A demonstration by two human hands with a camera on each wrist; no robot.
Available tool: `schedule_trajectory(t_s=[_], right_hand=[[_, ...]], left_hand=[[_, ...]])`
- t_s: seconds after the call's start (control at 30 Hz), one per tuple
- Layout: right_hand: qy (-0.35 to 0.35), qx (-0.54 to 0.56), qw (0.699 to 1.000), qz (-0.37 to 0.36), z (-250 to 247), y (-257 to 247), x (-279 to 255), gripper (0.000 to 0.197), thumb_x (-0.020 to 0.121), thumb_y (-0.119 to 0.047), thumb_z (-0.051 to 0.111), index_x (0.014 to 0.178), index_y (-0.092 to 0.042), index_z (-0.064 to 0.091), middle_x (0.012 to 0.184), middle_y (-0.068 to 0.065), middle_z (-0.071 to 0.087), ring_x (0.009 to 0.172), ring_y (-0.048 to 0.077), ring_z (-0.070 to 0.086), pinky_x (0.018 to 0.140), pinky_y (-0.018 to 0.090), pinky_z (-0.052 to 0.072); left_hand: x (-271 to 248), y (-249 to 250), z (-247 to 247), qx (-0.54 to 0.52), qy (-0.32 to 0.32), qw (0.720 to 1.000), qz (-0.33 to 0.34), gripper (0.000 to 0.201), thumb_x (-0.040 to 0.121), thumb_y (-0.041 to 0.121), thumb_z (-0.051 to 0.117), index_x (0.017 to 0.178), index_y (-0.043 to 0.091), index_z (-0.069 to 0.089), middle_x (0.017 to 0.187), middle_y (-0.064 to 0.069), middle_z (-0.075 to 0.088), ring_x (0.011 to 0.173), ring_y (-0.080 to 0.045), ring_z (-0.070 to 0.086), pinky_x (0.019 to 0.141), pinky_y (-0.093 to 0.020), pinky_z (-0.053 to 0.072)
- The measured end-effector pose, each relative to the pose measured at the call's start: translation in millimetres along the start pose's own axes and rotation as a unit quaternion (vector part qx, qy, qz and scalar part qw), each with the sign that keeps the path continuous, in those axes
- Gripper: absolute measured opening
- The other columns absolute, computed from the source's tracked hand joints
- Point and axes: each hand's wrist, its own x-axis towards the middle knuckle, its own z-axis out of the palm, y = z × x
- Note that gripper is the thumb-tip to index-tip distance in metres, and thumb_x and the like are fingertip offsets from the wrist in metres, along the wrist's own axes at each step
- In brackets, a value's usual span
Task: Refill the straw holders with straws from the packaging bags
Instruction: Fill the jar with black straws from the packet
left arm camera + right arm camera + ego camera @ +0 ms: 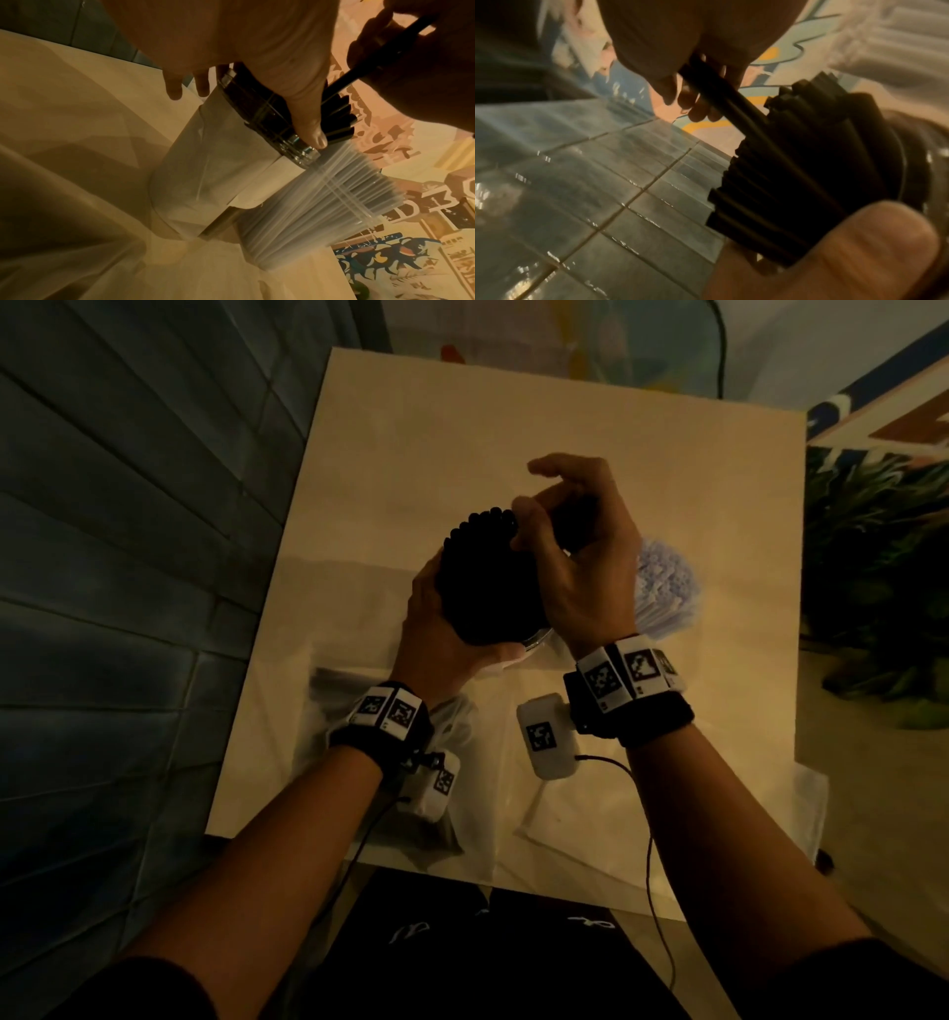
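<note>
My left hand point(442, 622) grips a straw holder point(218, 166), a glass jar wrapped in pale paper, and holds it tilted above the table. A thick bundle of black straws point(482, 577) fills it and fans out of its glass rim point(298, 150), where my left thumb point(309, 123) presses. Over the bundle's top, my right hand point(544, 516) pinches a few black straws point(731, 105) between thumb and fingers. A second holder packed with clear-white straws point(665, 593) stands behind my right wrist.
Clear plastic packaging bags point(590, 819) lie crumpled over the near half of the beige table point(411, 428), one under my left wrist point(452, 726). A tiled wall point(128, 531) runs along the left. Plants point(883, 567) and a patterned box are at the right.
</note>
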Motion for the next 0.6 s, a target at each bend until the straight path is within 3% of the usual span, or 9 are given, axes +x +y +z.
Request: schedule_trajectory(t_s=[0.07, 0.13, 0.2, 0.3, 0.37, 0.43, 0.5, 0.57, 0.6], right_hand=[[0.0, -0.01, 1.0, -0.025, 0.0, -0.5, 1.4, 0.019, 0.098, -0.016, 0.058, 0.115, -0.006, 0.056, 0.079, 0.008, 0.064, 0.069, 0.021, 0.066, 0.065, 0.031, 0.054], [-0.002, -0.021, 0.999, -0.031, 0.1, 1.2, 1.1, 0.018, 0.103, -0.015, 0.048, 0.11, -0.004, 0.06, 0.081, 0.003, 0.064, 0.072, 0.016, 0.066, 0.067, 0.026, 0.051], [-0.039, -0.065, 0.997, -0.021, 1.4, 5.3, -1.8, 0.025, 0.105, -0.016, 0.043, 0.102, -0.004, 0.065, 0.084, 0.002, 0.065, 0.078, 0.013, 0.064, 0.07, 0.022, 0.048], [-0.145, -0.155, 0.977, -0.032, 3.4, 16.0, -12.6, 0.03, 0.105, -0.022, 0.042, 0.104, -0.008, 0.068, 0.1, 0.004, 0.069, 0.096, 0.017, 0.062, 0.084, 0.031, 0.049], [-0.202, -0.21, 0.954, -0.068, 4.5, 23.5, -22.0, 0.035, 0.105, -0.028, 0.039, 0.117, -0.011, 0.067, 0.119, 0.003, 0.067, 0.123, 0.019, 0.054, 0.104, 0.037, 0.042], [-0.204, -0.236, 0.944, -0.108, 0.0, 24.4, -31.9, 0.039, 0.105, -0.031, 0.039, 0.127, -0.011, 0.063, 0.134, 0.003, 0.061, 0.139, 0.021, 0.041, 0.113, 0.044, 0.033], [-0.147, -0.211, 0.956, -0.141, -7.7, 17.2, -44.0, 0.033, 0.103, -0.024, 0.046, 0.121, -0.005, 0.066, 0.127, 0.009, 0.064, 0.132, 0.027, 0.049, 0.107, 0.046, 0.039], [-0.101, -0.15, 0.973, -0.144, -17.2, 6.7, -64.3, 0.017, 0.098, -0.009, 0.056, 0.096, 0.001, 0.069, 0.097, 0.012, 0.066, 0.097, 0.028, 0.062, 0.084, 0.039, 0.048], [-0.113, -0.123, 0.978, -0.126, -22.4, 4.0, -77.6, 0.015, 0.096, -0.005, 0.057, 0.085, 0.0, 0.065, 0.082, 0.008, 0.061, 0.078, 0.023, 0.058, 0.071, 0.033, 0.046]], left_hand=[[-5.4, 3.8, 0.6, -0.001, 0.01, 1.0, -0.011, 0.124, 0.043, 0.068, 0.089, 0.145, 0.031, 0.028, 0.146, 0.001, 0.046, 0.132, -0.013, 0.047, 0.105, -0.031, 0.044], [1.3, 2.0, 2.3, -0.027, -0.01, 1.0, 0.005, 0.123, 0.044, 0.059, 0.094, 0.145, 0.022, 0.035, 0.143, -0.004, 0.05, 0.131, -0.021, 0.051, 0.104, -0.042, 0.047], [8.0, 0.6, 1.9, -0.017, -0.013, 1.0, 0.002, 0.112, 0.047, 0.048, 0.097, 0.139, 0.014, 0.045, 0.133, -0.008, 0.058, 0.122, -0.029, 0.058, 0.095, -0.051, 0.052], [3.9, 21.0, -1.2, -0.057, -0.029, 0.997, 0.046, 0.084, 0.06, 0.032, 0.094, 0.13, 0.013, 0.052, 0.125, -0.006, 0.063, 0.116, -0.027, 0.062, 0.092, -0.05, 0.053], [-0.2, 20.7, -5.0, -0.052, -0.024, 0.997, 0.056, 0.088, 0.061, 0.035, 0.094, 0.134, 0.016, 0.049, 0.129, -0.001, 0.061, 0.12, -0.022, 0.059, 0.097, -0.045, 0.051], [-7.8, 9.6, -12.1, -0.033, -0.018, 0.999, 0.033, 0.115, 0.053, 0.049, 0.094, 0.146, 0.019, 0.034, 0.142, -0.001, 0.05, 0.129, -0.021, 0.052, 0.102, -0.045, 0.048], [-27.0, 0.1, -25.8, 0.007, -0.009, 1.0, -0.011, 0.13, 0.051, 0.051, 0.094, 0.152, 0.025, 0.017, 0.156, -0.002, 0.029, 0.141, -0.018, 0.036, 0.11, -0.04, 0.04], [-53.1, -8.3, -43.4, 0.015, -0.006, 0.999, -0.042, 0.128, 0.055, 0.044, 0.091, 0.154, 0.026, 0.012, 0.159, 0.002, 0.019, 0.141, -0.012, 0.027, 0.11, -0.033, 0.034], [-66.5, -15.1, -53.7, 0.0, 0.001, 0.998, -0.059, 0.125, 0.056, 0.043, 0.089, 0.154, 0.026, 0.013, 0.157, 0.005, 0.02, 0.14, -0.01, 0.027, 0.111, -0.034, 0.034]])
